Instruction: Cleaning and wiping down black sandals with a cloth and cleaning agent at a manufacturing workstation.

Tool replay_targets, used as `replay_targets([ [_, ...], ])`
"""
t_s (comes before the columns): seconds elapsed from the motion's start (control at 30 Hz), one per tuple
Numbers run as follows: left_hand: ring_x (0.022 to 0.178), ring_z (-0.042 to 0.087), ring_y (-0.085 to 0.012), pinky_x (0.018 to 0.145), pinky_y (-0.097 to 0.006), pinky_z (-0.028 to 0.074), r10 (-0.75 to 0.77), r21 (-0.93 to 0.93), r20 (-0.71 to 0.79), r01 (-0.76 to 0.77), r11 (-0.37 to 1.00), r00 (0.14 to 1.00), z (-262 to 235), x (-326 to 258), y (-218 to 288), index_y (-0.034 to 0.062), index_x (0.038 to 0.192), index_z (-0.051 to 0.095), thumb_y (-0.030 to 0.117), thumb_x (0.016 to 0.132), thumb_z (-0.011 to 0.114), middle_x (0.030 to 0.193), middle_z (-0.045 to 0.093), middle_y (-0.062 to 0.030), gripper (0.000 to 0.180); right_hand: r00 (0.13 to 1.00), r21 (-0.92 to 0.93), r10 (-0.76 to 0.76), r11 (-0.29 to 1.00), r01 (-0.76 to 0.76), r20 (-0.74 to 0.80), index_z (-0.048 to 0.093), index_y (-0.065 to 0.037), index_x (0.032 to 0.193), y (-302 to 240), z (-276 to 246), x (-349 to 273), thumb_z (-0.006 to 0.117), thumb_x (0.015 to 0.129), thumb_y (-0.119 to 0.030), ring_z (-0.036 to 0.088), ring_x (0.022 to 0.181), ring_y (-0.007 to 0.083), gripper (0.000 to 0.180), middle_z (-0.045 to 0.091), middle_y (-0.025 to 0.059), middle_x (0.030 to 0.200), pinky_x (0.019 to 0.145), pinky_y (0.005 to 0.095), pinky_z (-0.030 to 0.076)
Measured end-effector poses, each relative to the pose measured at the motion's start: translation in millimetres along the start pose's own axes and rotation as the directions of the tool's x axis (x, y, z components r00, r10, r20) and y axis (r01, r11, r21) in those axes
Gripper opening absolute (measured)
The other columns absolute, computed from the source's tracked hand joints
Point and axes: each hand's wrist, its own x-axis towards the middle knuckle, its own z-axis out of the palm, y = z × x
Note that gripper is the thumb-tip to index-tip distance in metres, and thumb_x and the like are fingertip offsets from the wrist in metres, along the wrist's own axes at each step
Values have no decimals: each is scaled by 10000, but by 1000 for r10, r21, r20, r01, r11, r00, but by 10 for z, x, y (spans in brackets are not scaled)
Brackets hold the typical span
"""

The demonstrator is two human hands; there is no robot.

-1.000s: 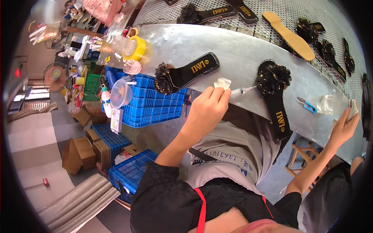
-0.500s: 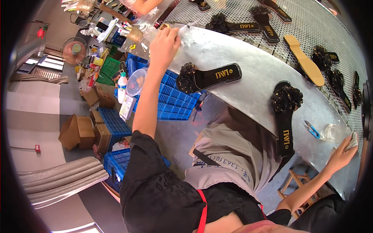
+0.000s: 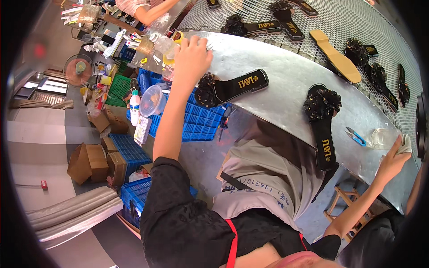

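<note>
My left hand (image 3: 193,58) is at the far left end of the metal table (image 3: 277,76), its fingers curled and turned down. A small pale grey bit shows beside them; what they hold is mostly hidden. Just left of this hand is a clear bottle (image 3: 164,44) with a white cap. At the right, my right hand (image 3: 390,163) grips a folded pale cloth (image 3: 405,145). Near it are a clear dish (image 3: 382,138) and blue thread snips (image 3: 356,136). Between my hands lie two black slippers with ruffled flowers, one left (image 3: 241,87), one right (image 3: 322,129), overhanging the front edge.
Several more slippers and a tan sole (image 3: 335,56) lie on the perforated surface (image 3: 250,11) behind. Blue crates (image 3: 196,118), a white bottle (image 3: 134,107) and a clear tub (image 3: 152,100) are at the left. Another person's arm (image 3: 154,12) is beyond the far left end.
The view has shifted slightly. My left hand has turned, its fingers pointing more downward, and the grey tip that stuck out of it is mostly hidden. My right hand still holds the cloth.
</note>
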Motion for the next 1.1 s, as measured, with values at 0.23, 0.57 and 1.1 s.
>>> replay_targets([
  [0.23, 1059, 656, -320, 921, -453, 546, 22, -37, 211, -14, 999, 977, -35, 91, 106, 114, 1068, 763, 339, 941, 671, 1078, 728, -85, 274, 998, 51, -63, 997, 64, -29, 598, 28, 1324, 100, 4, 55, 651, 1061, -381, 682, 1209, 273, 489, 689, 171, 1329, 1026, 360, 506],
  [0.57, 1179, 607, -419, 1015, -517, 502, 15, -43, 327, -1, 999, 945, 564, 7, -291, 56, 1254, 668, 344, 907, 680, 1223, 671, -185, 452, 986, 231, 1, 972, 38, -165, 611, 26, 1229, 162, -14, 142, 673, 1058, -282, 657, 971, 241, 358, 686, 127, 1067, 934, 343, 513],
  [1.1, 1204, 614, -316, 965, -458, 490, 387, -652, -214, -426, 627, 897, -1084, -28, 1941, 63, 1176, 709, 214, 925, 724, 1243, 679, -108, 293, 922, 812, 384, 551, -192, -42, 575, -43, 1072, -22, 33, 221, 682, 1049, -241, 516, 615, 136, 226, 608, 55, 868, 659, 250, 476],
])
